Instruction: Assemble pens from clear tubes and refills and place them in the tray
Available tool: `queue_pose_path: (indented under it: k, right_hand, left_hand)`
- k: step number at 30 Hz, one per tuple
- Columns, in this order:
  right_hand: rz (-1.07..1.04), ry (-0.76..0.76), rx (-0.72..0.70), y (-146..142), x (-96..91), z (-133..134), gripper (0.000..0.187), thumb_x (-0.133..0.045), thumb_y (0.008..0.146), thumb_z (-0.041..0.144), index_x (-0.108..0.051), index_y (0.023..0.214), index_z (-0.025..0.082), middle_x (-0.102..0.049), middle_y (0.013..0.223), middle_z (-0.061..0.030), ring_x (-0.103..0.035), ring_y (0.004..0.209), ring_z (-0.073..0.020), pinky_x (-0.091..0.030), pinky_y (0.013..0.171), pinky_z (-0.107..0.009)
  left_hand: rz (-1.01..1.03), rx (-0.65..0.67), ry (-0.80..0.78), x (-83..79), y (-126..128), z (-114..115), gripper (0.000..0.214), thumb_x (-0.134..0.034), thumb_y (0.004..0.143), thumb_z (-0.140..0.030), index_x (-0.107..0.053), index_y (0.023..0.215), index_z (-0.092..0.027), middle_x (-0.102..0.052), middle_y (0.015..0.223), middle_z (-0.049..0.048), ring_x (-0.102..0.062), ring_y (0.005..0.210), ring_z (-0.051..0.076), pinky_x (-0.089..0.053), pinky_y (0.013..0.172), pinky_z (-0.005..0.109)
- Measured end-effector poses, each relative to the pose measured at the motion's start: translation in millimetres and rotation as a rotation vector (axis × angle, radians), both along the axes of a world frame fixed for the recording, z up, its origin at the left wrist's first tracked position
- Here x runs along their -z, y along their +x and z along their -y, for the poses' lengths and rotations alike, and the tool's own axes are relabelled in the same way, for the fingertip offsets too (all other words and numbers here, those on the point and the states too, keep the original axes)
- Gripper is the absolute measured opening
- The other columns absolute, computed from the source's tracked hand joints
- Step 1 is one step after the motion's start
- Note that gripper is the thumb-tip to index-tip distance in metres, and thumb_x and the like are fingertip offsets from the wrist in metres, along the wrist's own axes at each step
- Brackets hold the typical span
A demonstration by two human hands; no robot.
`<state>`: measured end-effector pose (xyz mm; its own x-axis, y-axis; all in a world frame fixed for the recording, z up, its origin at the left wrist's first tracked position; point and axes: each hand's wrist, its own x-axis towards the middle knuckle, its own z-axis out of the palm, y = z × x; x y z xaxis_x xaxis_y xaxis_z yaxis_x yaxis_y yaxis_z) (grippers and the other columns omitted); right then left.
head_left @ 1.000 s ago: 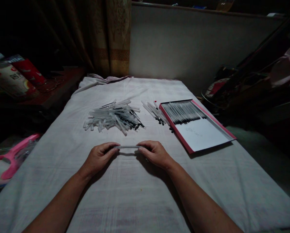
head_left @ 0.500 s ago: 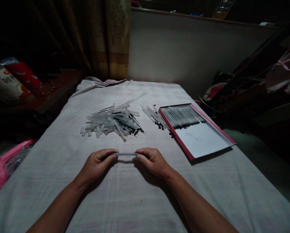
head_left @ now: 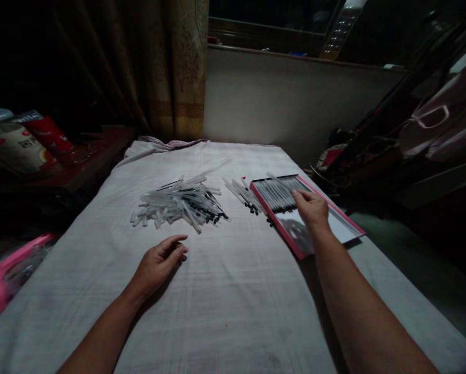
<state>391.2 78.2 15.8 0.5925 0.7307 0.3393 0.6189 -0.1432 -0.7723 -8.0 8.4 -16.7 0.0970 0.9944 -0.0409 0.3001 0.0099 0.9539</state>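
My right hand [head_left: 313, 208] is closed on the end of a translucent pen [head_left: 278, 181], held above the row of pens in the shallow red-edged box [head_left: 276, 228]. Those pens [head_left: 269, 195] lie side by side with their black ends toward me; my hand hides part of the row. My left hand [head_left: 160, 262] rests over the cloth with thumb and forefinger apart and nothing between them. Just beyond it spreads a loose heap of clear tubes and black-tipped pen parts [head_left: 174, 202]. A small group of pens [head_left: 240, 192] lies against the box's left side.
A pale cloth [head_left: 217, 311] covers the table. At the left stand a dark red side table [head_left: 100, 158] with containers, and a pink-handled object [head_left: 7, 275] lower down. A curtain [head_left: 174, 67] and a wall [head_left: 287, 98] close off the back.
My right hand has carried the pen from in front of the heap to above the box. The left hand has let go of the pen and stayed nearly in place. The view has tilted up slightly.
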Motion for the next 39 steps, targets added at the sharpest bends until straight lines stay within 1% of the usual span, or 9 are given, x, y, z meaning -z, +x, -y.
queue_pose_path:
  k: [2, 5, 15, 19, 23, 27, 31, 35, 39]
  right_hand:
    - [0.085, -0.212, 0.158, 25.7, -4.5, -18.0, 0.034, -0.063, 0.080, 0.039, -0.080, 0.099, 0.016, -0.078, 0.097, -0.0117, -0.070, 0.096, -0.0298, -0.054, 0.081, -0.036]
    - [0.144, -0.395, 0.233, 37.8, -1.5, -35.6, 0.036, -0.062, 0.082, 0.039, -0.080, 0.103, 0.017, -0.077, 0.105, -0.0146, -0.069, 0.099, -0.0317, -0.053, 0.080, -0.038]
    - [0.194, -0.531, 0.205, 31.7, 26.2, -51.6, 0.034, -0.058, 0.083, 0.037, -0.081, 0.105, 0.024, -0.074, 0.114, -0.0149, -0.066, 0.105, -0.0343, -0.051, 0.088, -0.047]
    - [0.221, -0.535, 0.178, 33.0, 25.5, -48.8, 0.034, -0.055, 0.085, 0.034, -0.081, 0.105, 0.024, -0.075, 0.112, -0.0141, -0.066, 0.105, -0.0335, -0.051, 0.088, -0.046]
    - [0.260, -0.489, 0.144, 26.4, 14.1, -39.4, 0.037, -0.052, 0.086, 0.031, -0.079, 0.110, 0.020, -0.074, 0.111, -0.0155, -0.066, 0.105, -0.0335, -0.050, 0.089, -0.045]
    - [0.336, -0.326, 0.023, -5.3, 8.0, -16.2, 0.039, -0.048, 0.089, 0.028, -0.076, 0.113, 0.019, -0.072, 0.117, -0.0120, -0.063, 0.111, -0.0270, -0.047, 0.097, -0.037]
    - [0.359, -0.022, -0.355, -69.8, 26.5, 21.5, 0.031, -0.049, 0.088, 0.021, -0.077, 0.100, 0.018, -0.074, 0.106, -0.0114, -0.065, 0.103, -0.0240, -0.048, 0.096, -0.035]
    - [0.381, -0.022, -0.576, -126.4, 50.0, 53.6, 0.023, -0.055, 0.088, 0.018, -0.076, 0.097, 0.020, -0.074, 0.102, -0.0097, -0.066, 0.098, -0.0230, -0.050, 0.092, -0.034]
    - [0.399, -0.079, -0.581, -141.0, 55.1, 63.6, 0.022, -0.056, 0.089, 0.017, -0.076, 0.096, 0.020, -0.074, 0.102, -0.0095, -0.066, 0.099, -0.0231, -0.049, 0.092, -0.035]
  left_hand:
    - [-0.013, -0.010, 0.005, 1.9, 0.8, 0.2, 0.051, -0.067, 0.076, -0.056, -0.071, 0.109, -0.017, -0.075, 0.084, 0.0072, -0.071, 0.075, 0.021, -0.056, 0.070, 0.031]
    - [-0.025, -0.024, 0.025, 3.8, 1.2, 0.0, 0.049, -0.066, 0.077, -0.056, -0.072, 0.107, -0.017, -0.075, 0.081, 0.0067, -0.071, 0.074, 0.021, -0.057, 0.070, 0.032]
    - [-0.037, -0.028, 0.048, 5.1, 0.7, -0.8, 0.046, -0.065, 0.079, -0.055, -0.074, 0.103, -0.017, -0.075, 0.080, 0.0064, -0.071, 0.072, 0.020, -0.058, 0.068, 0.030]
    - [-0.029, -0.030, 0.055, 4.2, 1.1, -1.0, 0.047, -0.066, 0.078, -0.057, -0.074, 0.101, -0.017, -0.075, 0.078, 0.0062, -0.071, 0.071, 0.020, -0.058, 0.067, 0.031]
    - [0.002, -0.038, 0.044, 3.5, 2.3, -0.7, 0.046, -0.066, 0.078, -0.057, -0.074, 0.100, -0.017, -0.074, 0.078, 0.0059, -0.071, 0.070, 0.020, -0.059, 0.067, 0.031]
    - [0.029, -0.033, 0.067, 5.2, 3.0, -2.0, 0.046, -0.066, 0.078, -0.058, -0.073, 0.099, -0.017, -0.073, 0.078, 0.0051, -0.071, 0.068, 0.019, -0.059, 0.066, 0.031]
    - [0.041, -0.020, 0.106, 5.8, 3.7, -2.8, 0.049, -0.064, 0.078, -0.061, -0.073, 0.094, -0.016, -0.071, 0.075, 0.0049, -0.070, 0.065, 0.019, -0.057, 0.064, 0.030]
    - [0.038, -0.022, 0.132, 4.2, 5.0, -2.0, 0.051, -0.062, 0.077, -0.065, -0.072, 0.089, -0.015, -0.070, 0.072, 0.0047, -0.069, 0.064, 0.018, -0.056, 0.063, 0.029]
    - [0.040, -0.031, 0.147, 5.3, 5.4, -2.9, 0.055, -0.062, 0.076, -0.068, -0.071, 0.087, -0.015, -0.070, 0.070, 0.0047, -0.069, 0.063, 0.018, -0.056, 0.062, 0.029]
